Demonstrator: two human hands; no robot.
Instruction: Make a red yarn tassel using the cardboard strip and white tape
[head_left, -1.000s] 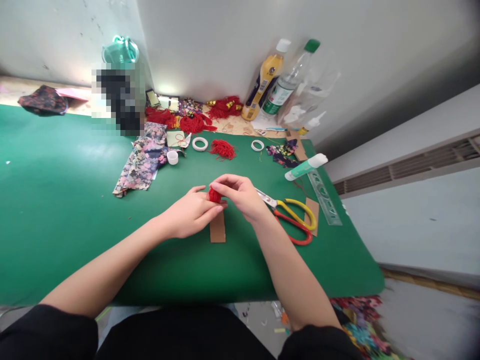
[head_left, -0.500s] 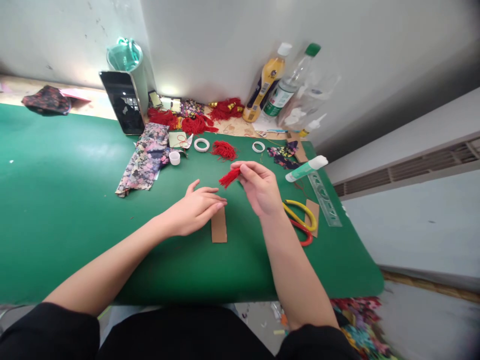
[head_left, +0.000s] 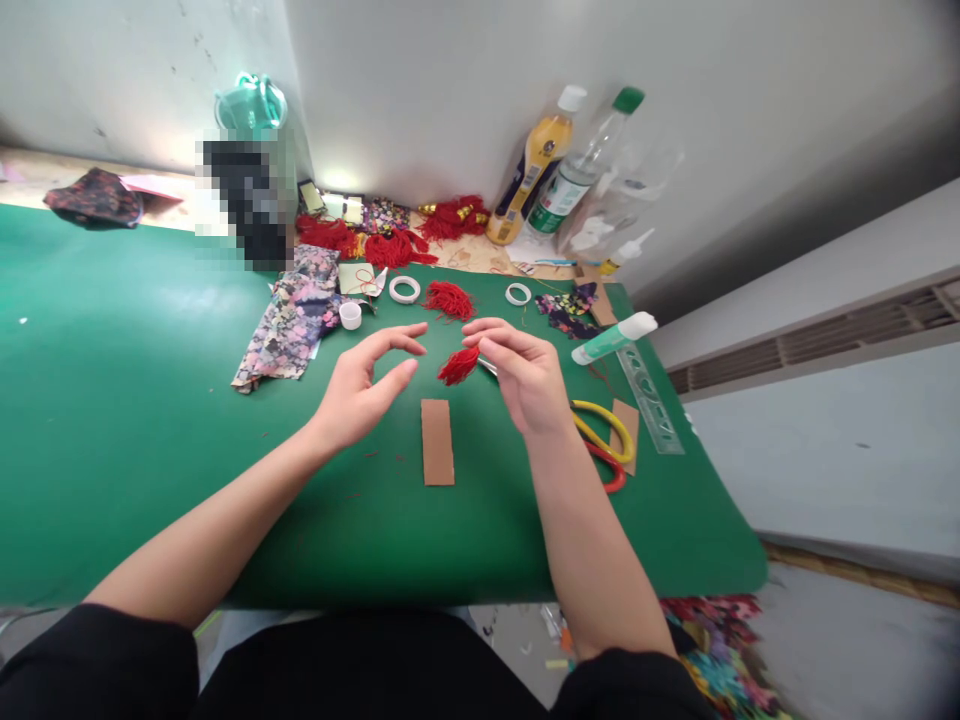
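My right hand point(head_left: 525, 375) pinches a small red thread tassel point(head_left: 458, 366) between thumb and fingertips, holding it just above the green mat point(head_left: 150, 420). My left hand point(head_left: 365, 385) hovers to the left of the tassel with its fingers spread and curved, holding nothing. A brown cardboard strip point(head_left: 437, 442) lies flat on the mat below and between the two hands. Yellow and red scissors point(head_left: 600, 440) lie partly hidden behind my right wrist.
Floral cloth point(head_left: 289, 312), a white cap point(head_left: 349, 315), two tape rings point(head_left: 404, 289), loose red thread point(head_left: 448, 298) and finished tassels point(head_left: 394, 245) lie at the back. A glue stick point(head_left: 613, 337), ruler point(head_left: 651, 400) and bottles point(head_left: 536, 165) stand to the right. The mat's edge point(head_left: 750, 560) drops off at the right.
The right hand pulled the red tassel off the cardboard strip and lifted it. The left hand let go of the strip, rose and opened its fingers.
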